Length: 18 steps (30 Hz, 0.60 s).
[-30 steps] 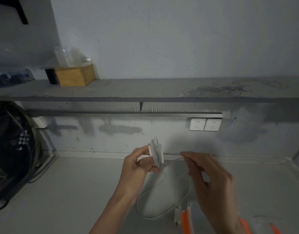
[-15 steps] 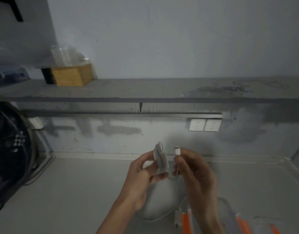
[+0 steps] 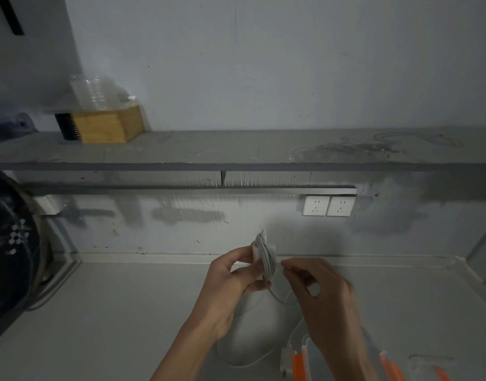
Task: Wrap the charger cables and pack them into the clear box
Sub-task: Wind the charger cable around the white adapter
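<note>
My left hand [image 3: 230, 287] holds a white charger [image 3: 263, 257] upright above the counter, with several turns of white cable wound around it. My right hand [image 3: 321, 292] pinches the short loose end of that cable just right of the charger. Below the hands a second white cable [image 3: 236, 361] lies looped on the counter, running to a white plug [image 3: 285, 358]. The clear box [image 3: 302, 361] with orange clips sits at the bottom edge, partly hidden behind my right wrist.
A grey shelf [image 3: 236, 152] runs across above the counter, carrying a wooden block [image 3: 107, 125] and clear plastic cups [image 3: 96, 92]. Two white wall sockets [image 3: 328, 206] sit under it. A dark round appliance [image 3: 11, 257] stands at the left.
My right hand has wound the cable further round the charger; the hanging loop has shortened to a small tail, and the cable end has come down beside the charger.
</note>
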Tool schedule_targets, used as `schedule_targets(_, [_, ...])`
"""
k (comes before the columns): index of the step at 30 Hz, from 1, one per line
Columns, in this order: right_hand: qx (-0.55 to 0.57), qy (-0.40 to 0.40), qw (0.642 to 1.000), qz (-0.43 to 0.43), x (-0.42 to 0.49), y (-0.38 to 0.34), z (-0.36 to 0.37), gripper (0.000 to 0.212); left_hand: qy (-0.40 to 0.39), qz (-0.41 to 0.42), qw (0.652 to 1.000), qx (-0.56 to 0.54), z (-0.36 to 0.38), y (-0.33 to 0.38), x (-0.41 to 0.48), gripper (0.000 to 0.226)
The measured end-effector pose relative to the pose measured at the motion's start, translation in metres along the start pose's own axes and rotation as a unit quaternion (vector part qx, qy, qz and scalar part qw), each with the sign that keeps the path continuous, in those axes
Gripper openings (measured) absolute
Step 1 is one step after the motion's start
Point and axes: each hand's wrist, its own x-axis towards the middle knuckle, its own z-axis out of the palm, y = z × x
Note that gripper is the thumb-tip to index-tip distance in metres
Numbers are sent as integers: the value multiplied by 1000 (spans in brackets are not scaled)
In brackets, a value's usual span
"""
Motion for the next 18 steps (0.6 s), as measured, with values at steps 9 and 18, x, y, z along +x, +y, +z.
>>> schedule_targets(9, [-43, -24, 999, -22, 6, 9, -1, 20, -41, 0, 998, 53, 2, -2, 6, 15])
schedule_targets(18, [93, 29, 987, 130, -1, 7, 12, 34, -39, 66, 988, 133, 7, -4, 9, 18])
